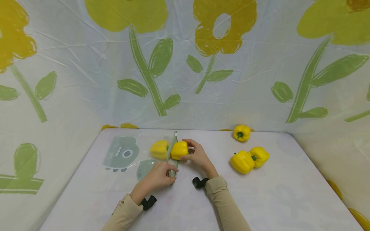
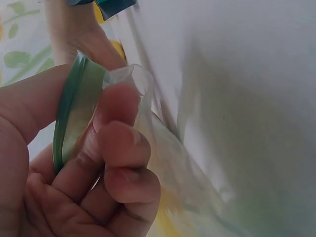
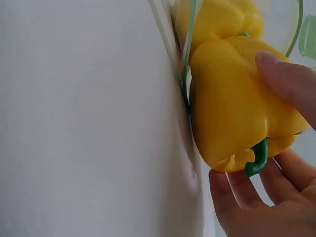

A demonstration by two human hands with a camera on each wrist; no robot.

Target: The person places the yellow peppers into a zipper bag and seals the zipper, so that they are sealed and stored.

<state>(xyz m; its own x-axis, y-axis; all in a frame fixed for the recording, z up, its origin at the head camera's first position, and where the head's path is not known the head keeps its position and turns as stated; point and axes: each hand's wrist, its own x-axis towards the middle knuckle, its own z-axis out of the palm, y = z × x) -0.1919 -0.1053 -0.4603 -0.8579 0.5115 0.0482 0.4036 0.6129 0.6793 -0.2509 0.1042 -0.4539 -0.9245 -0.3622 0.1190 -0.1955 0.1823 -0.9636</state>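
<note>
A clear bag (image 1: 122, 154) with a grey-green print is lying on the surface (image 1: 289, 195), its mouth facing right. Inside, a yellow pepper (image 1: 158, 149) is sitting near that green-edged mouth. The left hand (image 1: 159, 175) is holding the edge, its grip curled around the near part. Just right, a second yellow pepper (image 1: 179, 150) is sitting at the mouth, its stem pointing right; the right hand (image 1: 198, 155) is holding it, grip spread around it, thumb and fingers on opposite sides. Farther right, a lone pepper (image 1: 242, 133) is resting behind two touching peppers (image 1: 242, 162).
</note>
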